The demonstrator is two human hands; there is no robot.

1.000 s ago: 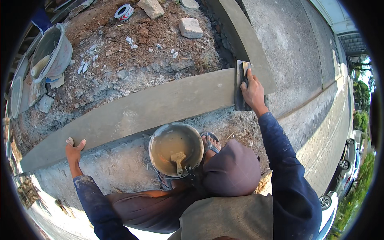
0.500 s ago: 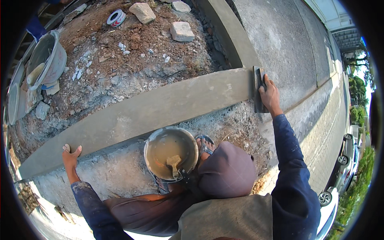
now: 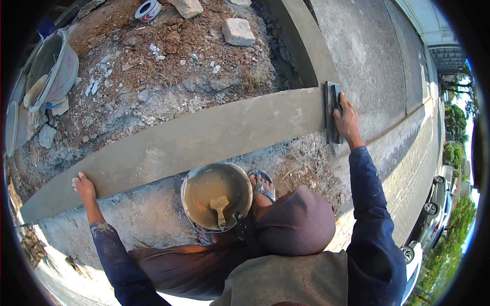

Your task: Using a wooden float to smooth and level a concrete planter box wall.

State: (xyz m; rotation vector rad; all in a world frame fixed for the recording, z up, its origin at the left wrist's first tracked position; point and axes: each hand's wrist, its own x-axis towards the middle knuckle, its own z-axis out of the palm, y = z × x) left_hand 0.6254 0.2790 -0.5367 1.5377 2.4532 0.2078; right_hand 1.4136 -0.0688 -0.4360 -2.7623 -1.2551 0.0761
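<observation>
My right hand grips a steel finishing trowel by its dark handle. Its blade lies across the right end of a smooth grey cement-plastered low wall, where another plastered stretch meets it at a corner. My left hand rests on the wall near its left end, holding no tool, with the fingers bent and slightly apart. Between my feet and the wall stands a bucket of cloudy brown water. A wet brush leans inside it, its handle toward me.
Beyond the wall lies rubble-strewn soil with a tape roll and a pale block. Tubs stand at the far left. My sandalled foot is beside the bucket. Paving and parked cars are at the right.
My left hand has shifted slightly up and left along the wall, its fingers more bent. My right hand keeps the trowel at the wall's end. The view has shifted a little.
</observation>
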